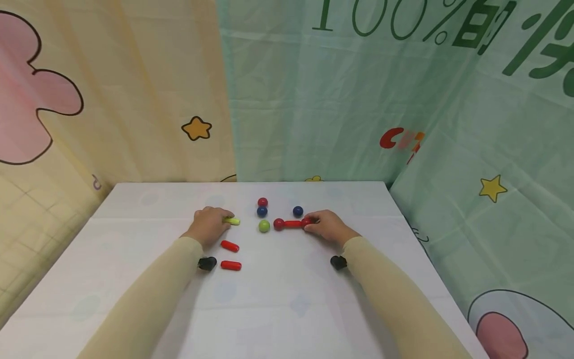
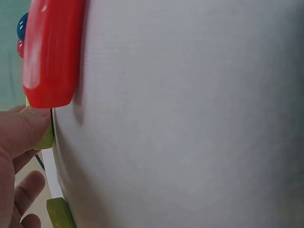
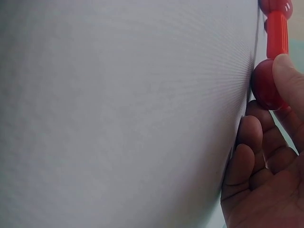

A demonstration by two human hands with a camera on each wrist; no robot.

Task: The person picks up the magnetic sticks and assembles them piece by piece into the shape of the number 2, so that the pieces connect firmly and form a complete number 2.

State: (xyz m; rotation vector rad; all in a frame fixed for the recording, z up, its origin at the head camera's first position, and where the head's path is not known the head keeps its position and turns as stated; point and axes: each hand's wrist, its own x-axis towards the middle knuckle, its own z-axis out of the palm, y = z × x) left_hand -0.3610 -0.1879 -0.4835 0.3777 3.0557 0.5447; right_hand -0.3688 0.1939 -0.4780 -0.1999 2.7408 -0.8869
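My left hand (image 1: 208, 227) pinches a yellow-green rod (image 1: 232, 221) between thumb and fingertips, at the left of the group of pieces. In the left wrist view, a second green rod (image 2: 61, 213) lies by the lower fingers. On the other side, my right hand (image 1: 329, 227) grips a red ball (image 3: 267, 84) with thumb and fingers. That ball sits at the right end of a red rod (image 1: 293, 224), whose left end meets another red ball (image 1: 278, 224). Just left of this joined piece is a light green ball (image 1: 264, 226).
Behind the light green ball are a blue ball (image 1: 262, 212) and a red ball (image 1: 262, 202). Another blue ball (image 1: 298, 211) lies behind the joined piece. Two loose red rods, one farther (image 1: 229, 246) and one nearer (image 1: 230, 266), lie right of my left wrist on the white table (image 1: 278, 319).
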